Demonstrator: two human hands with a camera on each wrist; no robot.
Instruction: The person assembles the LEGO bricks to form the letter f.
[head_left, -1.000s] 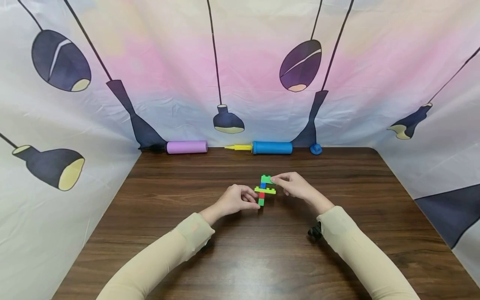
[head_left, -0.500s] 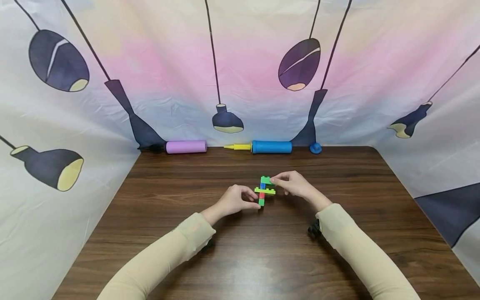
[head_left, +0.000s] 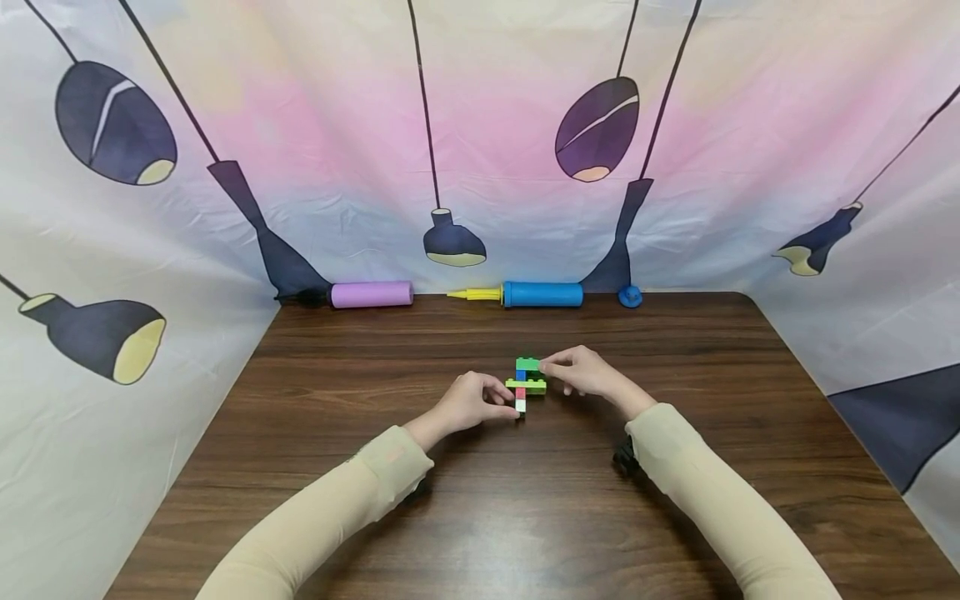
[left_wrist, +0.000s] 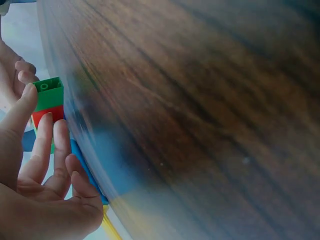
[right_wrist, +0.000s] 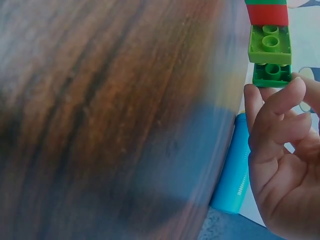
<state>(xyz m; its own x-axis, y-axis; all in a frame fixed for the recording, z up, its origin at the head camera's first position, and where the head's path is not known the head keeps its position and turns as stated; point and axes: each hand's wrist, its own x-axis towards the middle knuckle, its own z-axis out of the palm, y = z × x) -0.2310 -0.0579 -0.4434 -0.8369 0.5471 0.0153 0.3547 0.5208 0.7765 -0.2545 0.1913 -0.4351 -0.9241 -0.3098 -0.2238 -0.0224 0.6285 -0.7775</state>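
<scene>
A joined stack of toy building bricks stands between both hands over the table's middle in the head view. From the top it has a green brick (head_left: 527, 364), a blue brick (head_left: 521, 375), a long lime brick (head_left: 527, 384), a red brick (left_wrist: 49, 115) and a green bottom brick (left_wrist: 50, 99). My left hand (head_left: 467, 402) holds the stack's lower end, thumb at the bottom brick and fingertips by the red one. My right hand (head_left: 587, 371) pinches the right end of the top brick. Hollow undersides of the lime and top bricks show in the right wrist view.
Along the back edge of the wooden table (head_left: 480, 508) lie a purple hand pump (head_left: 372, 294) and a blue hand pump (head_left: 543, 294) with a yellow nozzle. A small blue piece (head_left: 630, 297) sits to their right. A printed cloth (head_left: 337, 167) hangs behind.
The brick stack has shifted slightly left and its top has come a little lower, tilting so that undersides show. My right hand has moved slightly with it, and both hands keep hold.
</scene>
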